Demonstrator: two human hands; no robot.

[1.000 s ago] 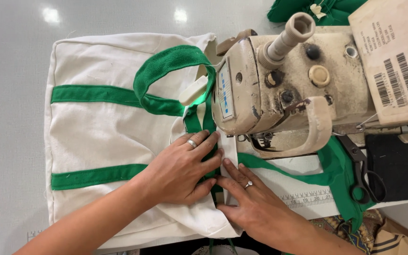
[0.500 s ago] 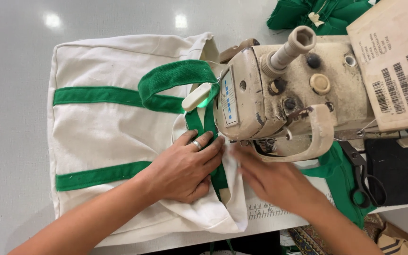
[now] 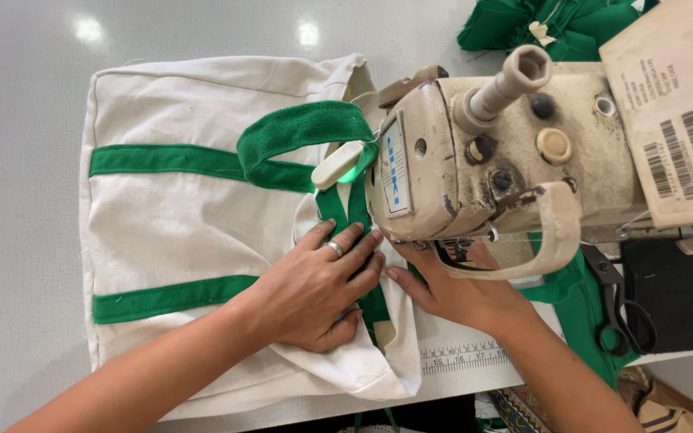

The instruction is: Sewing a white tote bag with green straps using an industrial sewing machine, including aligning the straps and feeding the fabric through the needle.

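- The left hand (image 3: 314, 293) lies flat, fingers spread narrow and pressed on the green strap (image 3: 358, 216) and cream cloth of the tote bag (image 3: 186, 216); it grips nothing.
- A ring (image 3: 334, 248) sits on one finger.
- The right hand (image 3: 455, 293), at 3 o'clock of the left, rests flat on the bag's edge, fingertips under the sewing machine (image 3: 483, 160); whether they pinch cloth cannot be told.
- The bag spreads from the hands toward 9 and 11 o'clock over the grey table (image 3: 18, 240).
- Black scissors (image 3: 615, 309) lie at 3 o'clock of the right hand, well apart.
- A ruler strip (image 3: 463, 357) sits at 6 o'clock of that hand.
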